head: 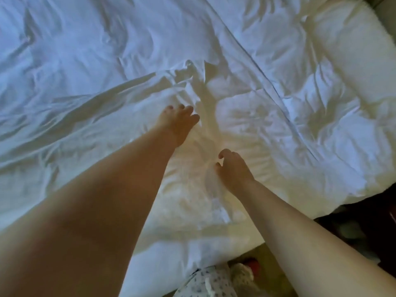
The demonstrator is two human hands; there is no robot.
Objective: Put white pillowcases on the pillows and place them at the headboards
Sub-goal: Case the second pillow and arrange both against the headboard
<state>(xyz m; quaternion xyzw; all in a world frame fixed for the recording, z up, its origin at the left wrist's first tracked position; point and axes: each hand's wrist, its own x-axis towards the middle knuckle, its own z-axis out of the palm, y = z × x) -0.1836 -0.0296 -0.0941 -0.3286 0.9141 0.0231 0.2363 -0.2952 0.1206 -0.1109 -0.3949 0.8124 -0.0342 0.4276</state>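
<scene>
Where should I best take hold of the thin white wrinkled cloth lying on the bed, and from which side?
On the thin white wrinkled cloth, probably pinch the raised, crumpled far corner: it stands off the white padded duvet, while the rest lies flat. Come from the near side, where the left hand hovers.

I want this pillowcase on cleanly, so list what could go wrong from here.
All is white on white: the thin rumpled cloth, likely the pillowcase, lies on the duvet, so the left hand or right hand may pinch duvet fabric with it. The cloth's opening does not show; it could be pulled up by the wrong edge.
</scene>
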